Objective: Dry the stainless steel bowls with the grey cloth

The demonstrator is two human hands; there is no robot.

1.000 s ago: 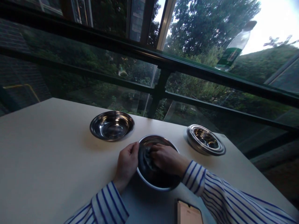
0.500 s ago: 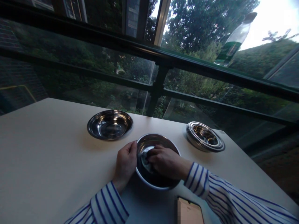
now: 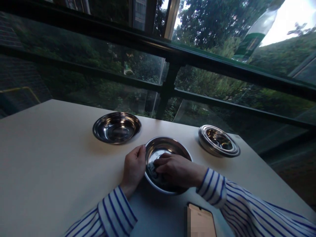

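Observation:
A shiny metal bowl is at the middle of the white table, tipped a little toward me. My left hand grips its left rim, thumb on top and fingers folded round the outside. Inside the bowl, my right hand is closed on a bunched greyish cloth, pressed against the inner wall. The palm hides part of the cloth. Both wrists are in blue-striped white cuffs.
A wide metal bowl stands at the back left of the table. Several nested metal bowls sit at the right. A phone lies at the near edge. A bottle stands on the dark railing behind.
My right hand has shifted the cloth slightly down and left within the bowl. My left hand keeps its hold on the rim. The whole view has tilted slightly.

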